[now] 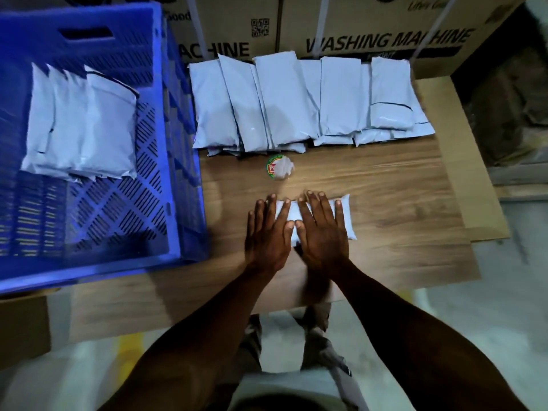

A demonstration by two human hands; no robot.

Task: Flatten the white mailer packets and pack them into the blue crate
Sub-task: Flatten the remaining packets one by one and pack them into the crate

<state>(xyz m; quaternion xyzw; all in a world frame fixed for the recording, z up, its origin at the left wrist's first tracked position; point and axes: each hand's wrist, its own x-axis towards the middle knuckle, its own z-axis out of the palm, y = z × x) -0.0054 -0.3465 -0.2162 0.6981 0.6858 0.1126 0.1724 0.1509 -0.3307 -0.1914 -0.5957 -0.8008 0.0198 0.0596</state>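
A white packet [314, 216] lies crosswise on the wooden surface [385, 203], in front of the person, and both hands are laid flat on top of it. The left hand [268, 232] covers its left end, fingers spread and straight, palm down. The right hand [321, 229] sits just beside it, covering the middle, the two thumbs nearly touching. Neither hand is gripping; both are open and flat on the packet. Only the packet's right end and slivers between the fingers show: smooth, pale, slightly puffed, with a rounded corner.

Further back on the surface a row of white packets [296, 102] lies overlapping, their long sides toward the person, against cardboard boxes [370, 28] printed with "WASHING MACHINE". Some show a dark line along a folded flap. Between that row and the hands lies a small round sticker [277, 170] with a green rim, partly covered by a crumpled clear scrap.

To the left stands the blue crate [118, 221], its floor and walls slotted. Inside, a few packed packets [86, 126] lie overlapping toward its far left part.
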